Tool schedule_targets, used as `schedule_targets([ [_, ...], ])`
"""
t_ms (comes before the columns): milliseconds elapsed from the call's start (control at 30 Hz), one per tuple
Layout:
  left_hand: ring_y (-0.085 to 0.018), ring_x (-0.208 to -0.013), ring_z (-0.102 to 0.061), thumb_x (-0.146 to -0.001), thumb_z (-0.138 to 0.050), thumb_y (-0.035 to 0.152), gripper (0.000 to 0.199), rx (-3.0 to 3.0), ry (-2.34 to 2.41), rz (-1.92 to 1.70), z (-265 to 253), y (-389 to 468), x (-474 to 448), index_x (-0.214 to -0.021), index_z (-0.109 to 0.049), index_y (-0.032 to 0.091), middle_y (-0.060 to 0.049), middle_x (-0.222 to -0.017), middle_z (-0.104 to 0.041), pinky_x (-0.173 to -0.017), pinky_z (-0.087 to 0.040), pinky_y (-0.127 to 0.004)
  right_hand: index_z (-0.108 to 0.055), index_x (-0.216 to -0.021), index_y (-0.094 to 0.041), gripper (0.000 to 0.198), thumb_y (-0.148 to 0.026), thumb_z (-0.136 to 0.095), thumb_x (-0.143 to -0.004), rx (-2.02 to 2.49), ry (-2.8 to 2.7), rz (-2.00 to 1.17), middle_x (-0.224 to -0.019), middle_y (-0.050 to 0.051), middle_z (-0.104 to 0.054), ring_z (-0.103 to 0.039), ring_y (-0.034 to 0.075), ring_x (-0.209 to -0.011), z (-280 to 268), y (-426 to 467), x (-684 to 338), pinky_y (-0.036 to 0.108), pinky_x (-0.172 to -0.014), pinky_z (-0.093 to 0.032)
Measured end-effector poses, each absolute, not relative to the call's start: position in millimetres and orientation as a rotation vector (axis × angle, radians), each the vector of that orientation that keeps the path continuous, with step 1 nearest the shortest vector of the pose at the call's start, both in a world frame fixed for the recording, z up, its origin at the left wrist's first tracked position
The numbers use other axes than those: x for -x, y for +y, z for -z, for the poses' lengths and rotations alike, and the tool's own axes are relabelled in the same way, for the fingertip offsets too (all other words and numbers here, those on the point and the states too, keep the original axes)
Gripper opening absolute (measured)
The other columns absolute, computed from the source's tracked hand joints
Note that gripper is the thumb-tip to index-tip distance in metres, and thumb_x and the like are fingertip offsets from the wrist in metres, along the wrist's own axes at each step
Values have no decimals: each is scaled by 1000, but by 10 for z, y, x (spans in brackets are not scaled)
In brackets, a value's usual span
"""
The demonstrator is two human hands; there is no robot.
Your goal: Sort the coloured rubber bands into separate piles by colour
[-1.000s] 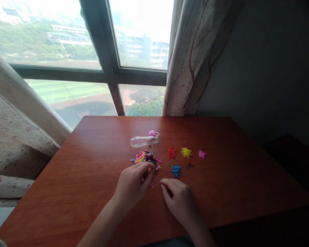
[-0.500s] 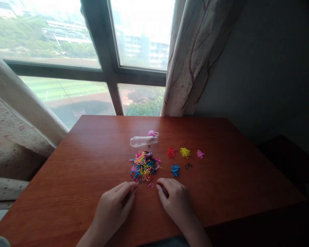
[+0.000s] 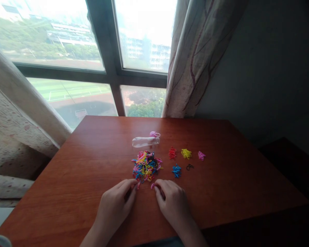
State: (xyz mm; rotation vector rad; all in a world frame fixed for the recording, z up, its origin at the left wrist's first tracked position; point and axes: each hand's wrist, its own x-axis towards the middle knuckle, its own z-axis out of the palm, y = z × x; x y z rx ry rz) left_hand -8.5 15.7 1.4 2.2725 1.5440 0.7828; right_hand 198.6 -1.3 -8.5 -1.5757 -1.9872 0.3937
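Note:
A mixed heap of small coloured rubber bands (image 3: 146,166) lies on the brown table. At its near left edge my left hand (image 3: 117,200) is closed in a pinch, with a reddish-pink rubber band (image 3: 138,185) at the fingertips. My right hand (image 3: 171,199) is closed too, and its thumb and forefinger are on a pink rubber band (image 3: 152,186) just below the heap. Right of the heap lie small single-colour piles: red bands (image 3: 172,153), yellow bands (image 3: 186,153), pink bands (image 3: 201,155) and blue bands (image 3: 176,171). A little black band (image 3: 190,167) lies beside the blue ones.
Behind the heap a clear plastic bottle (image 3: 144,142) lies on its side, with a pink cap with a loop (image 3: 155,134) beside it. The table (image 3: 67,178) reaches to a window with curtains (image 3: 193,58). A white rim (image 3: 0,239) shows at bottom left.
My right hand has moved slightly left, and its fingertips have come onto the pink band that lay apart from them. My left hand stays by the heap. The view has shifted slightly.

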Motion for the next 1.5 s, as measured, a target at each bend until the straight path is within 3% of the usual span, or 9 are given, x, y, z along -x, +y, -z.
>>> schedule_targets([
  [300,-16,-73,-72,-92,-49,27,19,-2278,1521,-788,-31,164,84,-93,-67,24,0,-87,-76,-63,-53,-23,-60,-78,-23,16,-16,-51,-90,1525,-1944,-407,-70,0,-64,-60,16,-65,81,-14,-1995,25,-61,-38],
  [533,-17,-71,-72,-94,-46,28,22,-2361,1520,-690,-50,175,61,-96,-68,24,0,-84,-75,-61,-52,-23,-66,-83,-21,21,-31,-51,-94,1493,-1604,-559,-66,0,-65,-60,13,-56,83,1,-2203,21,-52,-44],
  [633,-16,-69,-71,-94,-45,28,23,-2388,1519,-669,-56,170,56,-93,-68,25,-1,-81,-74,-58,-51,-22,-68,-85,-21,27,-40,-51,-94,1580,-1510,-434,-71,3,-69,-63,16,-61,61,71,-2538,22,-56,-48],
  [833,-17,-69,-70,-94,-44,28,23,-2416,1512,-671,-27,167,54,-94,-67,25,0,-82,-74,-58,-50,-23,-70,-85,-19,36,-51,-54,-87,1886,-1362,-75,-63,2,-64,-58,16,-54,1,378,-3395,25,-54,-43],
  [1200,-17,-71,-71,-96,-43,26,24,-2416,1511,-629,-30,155,54,-94,-66,24,0,-82,-73,-59,-50,-25,-71,-93,-18,40,-51,-51,-83,2041,-1353,-59,-64,4,-65,-61,20,-58,230,591,-3765,28,-57,-41],
  [1400,-17,-71,-70,-96,-44,26,22,-2415,1506,-626,-22,149,64,-95,-66,24,1,-83,-73,-60,-48,-25,-72,-93,-17,37,-48,-53,-88,1922,-1354,-48,-64,3,-66,-60,17,-56,189,399,-3415,26,-56,-44],
  [1500,-16,-69,-69,-96,-44,26,22,-2422,1518,-633,-14,149,57,-94,-66,24,1,-81,-72,-58,-46,-24,-70,-93,-18,30,-41,-52,-93,1744,-1497,-93,-76,6,-71,-65,17,-64,208,243,-3056,25,-62,-49],
])
